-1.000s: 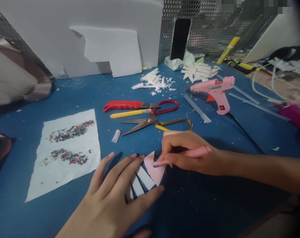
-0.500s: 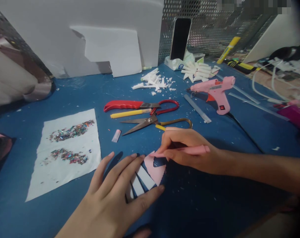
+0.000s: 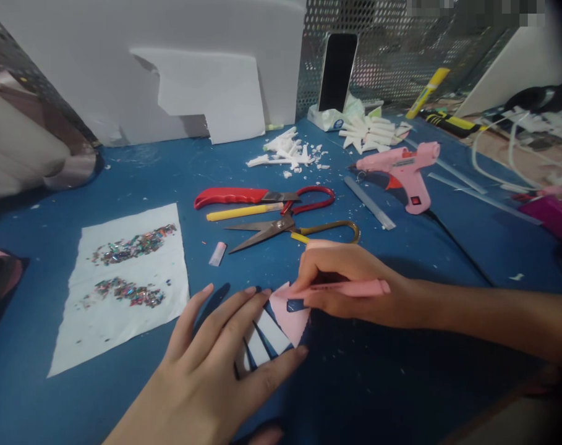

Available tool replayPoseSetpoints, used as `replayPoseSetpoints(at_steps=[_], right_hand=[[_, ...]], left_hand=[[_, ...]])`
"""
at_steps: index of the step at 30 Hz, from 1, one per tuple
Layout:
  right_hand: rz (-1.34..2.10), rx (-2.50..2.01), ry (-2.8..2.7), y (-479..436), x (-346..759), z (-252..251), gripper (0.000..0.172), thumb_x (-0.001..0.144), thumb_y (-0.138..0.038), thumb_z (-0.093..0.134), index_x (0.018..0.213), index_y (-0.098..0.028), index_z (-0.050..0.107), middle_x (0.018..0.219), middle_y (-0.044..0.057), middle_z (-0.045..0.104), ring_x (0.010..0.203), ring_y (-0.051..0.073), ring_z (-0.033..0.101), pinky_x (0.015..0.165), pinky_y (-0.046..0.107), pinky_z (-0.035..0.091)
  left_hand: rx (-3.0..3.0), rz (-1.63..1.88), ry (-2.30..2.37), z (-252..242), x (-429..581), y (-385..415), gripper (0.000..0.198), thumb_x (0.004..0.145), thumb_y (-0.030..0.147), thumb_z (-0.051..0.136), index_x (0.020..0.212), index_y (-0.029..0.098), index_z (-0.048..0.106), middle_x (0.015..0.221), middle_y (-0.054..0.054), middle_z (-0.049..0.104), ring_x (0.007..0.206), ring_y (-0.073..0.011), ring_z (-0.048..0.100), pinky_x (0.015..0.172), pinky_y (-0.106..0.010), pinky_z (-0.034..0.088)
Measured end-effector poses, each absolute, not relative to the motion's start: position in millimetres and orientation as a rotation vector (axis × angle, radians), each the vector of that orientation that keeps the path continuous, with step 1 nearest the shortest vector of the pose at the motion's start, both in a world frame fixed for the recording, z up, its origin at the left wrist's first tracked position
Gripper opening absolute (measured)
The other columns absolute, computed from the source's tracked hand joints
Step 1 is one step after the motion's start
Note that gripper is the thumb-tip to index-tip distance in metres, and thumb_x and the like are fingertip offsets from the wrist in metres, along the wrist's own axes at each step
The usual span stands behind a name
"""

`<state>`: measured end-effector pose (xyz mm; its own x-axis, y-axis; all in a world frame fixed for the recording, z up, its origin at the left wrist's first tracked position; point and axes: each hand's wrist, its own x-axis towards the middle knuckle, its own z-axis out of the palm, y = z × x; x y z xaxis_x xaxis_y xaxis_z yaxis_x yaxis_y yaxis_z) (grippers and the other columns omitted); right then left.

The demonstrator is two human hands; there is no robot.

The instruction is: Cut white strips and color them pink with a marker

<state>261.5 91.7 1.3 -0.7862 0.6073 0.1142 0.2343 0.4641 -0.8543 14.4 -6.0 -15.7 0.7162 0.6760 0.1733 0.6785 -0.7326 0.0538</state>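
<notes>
Right hand [image 3: 345, 266], clamped on pink pen [image 3: 355, 288], shifted over pink piece [image 3: 294, 324]; marking likely ongoing. Left hand [image 3: 211, 364] spread over white strips [image 3: 272, 334].

Single head-worn camera; looks forward and down over blue tabletop [image 3: 169, 179], close range.

Below the blades of the scissors [image 3: 283, 224], the left hand [image 3: 211, 364] is being shown bare, its slender fingers being tipped by short nails. Below the scissors' handles, the right hand [image 3: 361, 262] is being shown bare too, and its forearm [image 3: 485, 315] is being left uncovered.
</notes>
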Motion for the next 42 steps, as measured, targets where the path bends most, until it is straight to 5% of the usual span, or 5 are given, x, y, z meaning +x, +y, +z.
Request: replayPoseSetpoints(at_steps=[42], right_hand=[[1.248,-0.548,-2.341,88.7,261.2,2.4,0.020,0.090,-0.027,0.057,0.079,-0.012,0.065,0.069,0.001,0.058,0.068,0.011,0.049,0.064,0.024,0.038]], left_hand=[[-2.867,-0.307,-1.102,-17.7,14.0,-3.4,0.051,0.087,0.049,0.045,0.138,0.044,0.038,0.146,-0.013,0.031,0.139,-0.0314,0.024,0.108,-0.058,0.013]])
